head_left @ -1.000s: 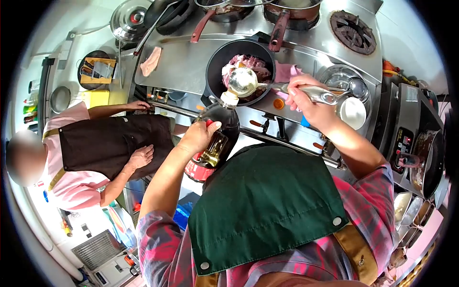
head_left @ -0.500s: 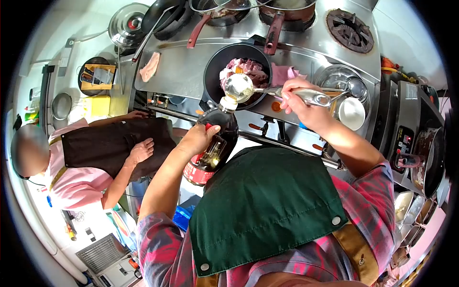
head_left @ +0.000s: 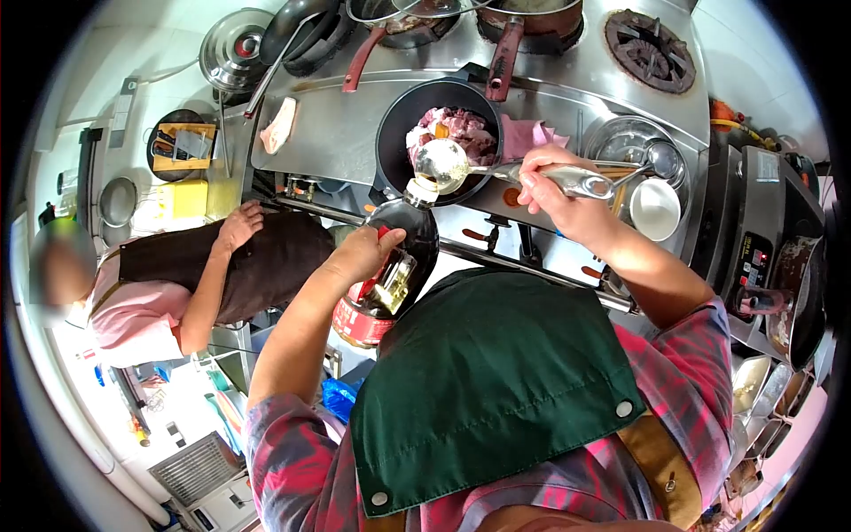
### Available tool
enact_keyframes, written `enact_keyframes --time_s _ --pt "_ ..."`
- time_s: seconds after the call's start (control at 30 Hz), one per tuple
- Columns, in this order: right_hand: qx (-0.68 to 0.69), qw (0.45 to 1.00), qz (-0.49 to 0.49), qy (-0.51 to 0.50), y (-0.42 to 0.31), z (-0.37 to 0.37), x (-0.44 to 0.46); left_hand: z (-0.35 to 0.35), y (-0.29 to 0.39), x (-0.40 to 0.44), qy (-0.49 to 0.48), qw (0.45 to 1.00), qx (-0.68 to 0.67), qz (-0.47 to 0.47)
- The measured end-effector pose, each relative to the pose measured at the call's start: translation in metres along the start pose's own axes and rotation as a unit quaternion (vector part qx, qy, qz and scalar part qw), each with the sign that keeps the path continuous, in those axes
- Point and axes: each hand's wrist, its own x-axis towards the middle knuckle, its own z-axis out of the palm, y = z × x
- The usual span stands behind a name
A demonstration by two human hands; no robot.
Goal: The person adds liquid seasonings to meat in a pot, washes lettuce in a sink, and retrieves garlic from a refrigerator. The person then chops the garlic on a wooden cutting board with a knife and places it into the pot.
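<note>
My left hand [head_left: 368, 254] is wrapped round a large dark bottle [head_left: 409, 232] with a red label, tilted so that its mouth touches or nearly touches the ladle bowl. My right hand [head_left: 558, 191] grips the handle of a metal ladle [head_left: 441, 166], whose bowl is over the near side of a black pot [head_left: 396, 124]. Inside the pot lie pieces of raw-looking meat [head_left: 461, 127] with a small orange piece on top. Whether liquid runs from the bottle cannot be made out.
Pans with red handles [head_left: 505, 62] stand behind the pot, beside a bare burner [head_left: 650, 51]. Right of it are a pink cloth [head_left: 527, 133], a glass bowl with utensils and a white bowl [head_left: 655, 209]. A co-worker [head_left: 151, 306] in a dark apron stands at the left.
The bottle and my left hand have shifted slightly left, and the ladle has moved little. The co-worker's visible hand has moved up toward the counter, and their body has shifted.
</note>
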Motion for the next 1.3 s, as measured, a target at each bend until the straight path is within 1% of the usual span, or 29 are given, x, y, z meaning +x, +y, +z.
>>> enact_keyframes --time_s 0.03,0.13,0.17,0.3,0.37,0.47,0.57,0.7,0.8,0.9,0.93,1.0,1.03,1.13,1.17,1.2,1.3 --pt "0.0 1.0 0.0 0.0 -0.001 0.0 0.0 0.0 0.0 0.001 0.001 1.0 0.017 0.003" --pt "-0.001 1.0 0.0 -0.005 -0.003 -0.001 0.0 0.003 -0.005 0.005 0.008 1.0 0.003 0.007" --pt "0.001 1.0 -0.005 -0.004 -0.002 -0.001 0.0 0.002 -0.004 0.004 -0.005 1.0 -0.022 -0.007" --pt "-0.004 1.0 -0.015 -0.005 -0.002 -0.003 0.0 -0.003 0.001 0.003 -0.025 1.0 -0.007 -0.011" --pt "0.0 1.0 -0.009 0.001 -0.002 -0.003 0.0 0.003 -0.006 0.006 0.004 1.0 -0.006 0.027" --pt "0.006 1.0 -0.011 0.006 0.001 -0.005 -0.001 0.007 -0.01 0.008 0.019 0.999 -0.003 0.032" --pt "0.01 1.0 -0.017 0.006 0.003 -0.006 -0.001 0.005 -0.008 0.006 0.006 1.0 -0.003 0.01" --pt "0.018 1.0 -0.007 0.016 0.006 -0.006 -0.002 0.005 -0.008 0.006 -0.002 1.0 0.023 0.011" --pt "0.026 0.999 -0.004 0.023 0.007 -0.007 -0.002 0.012 -0.016 0.008 0.016 1.0 0.009 0.015" --pt "0.046 0.998 0.0 0.032 0.009 -0.007 -0.003 0.013 -0.013 -0.002 0.031 0.997 -0.065 0.011" --pt "0.046 0.998 -0.001 0.031 0.01 -0.008 -0.003 0.016 -0.015 -0.003 0.032 0.997 -0.066 0.011" --pt "0.04 0.999 0.005 0.034 0.011 -0.008 -0.003 0.025 -0.023 -0.001 0.098 0.991 -0.06 0.063" --pt "0.039 0.999 0.004 0.031 0.011 -0.008 -0.002 0.029 -0.026 0.001 0.092 0.99 -0.083 0.063" --pt "0.044 0.998 0.003 0.036 0.011 -0.006 -0.002 0.033 -0.028 0.001 0.082 0.992 -0.088 0.043" --pt "0.043 0.998 0.009 0.04 0.012 -0.005 -0.002 0.036 -0.03 0.002 0.082 0.988 -0.118 0.053" --pt "0.042 0.998 0.014 0.045 0.013 -0.005 -0.002 0.037 -0.03 0.001 0.083 0.988 -0.12 0.053" --pt "0.041 0.998 0.029 0.036 0.016 -0.006 -0.002 0.034 -0.026 -0.006 0.06 0.988 -0.142 0.024"
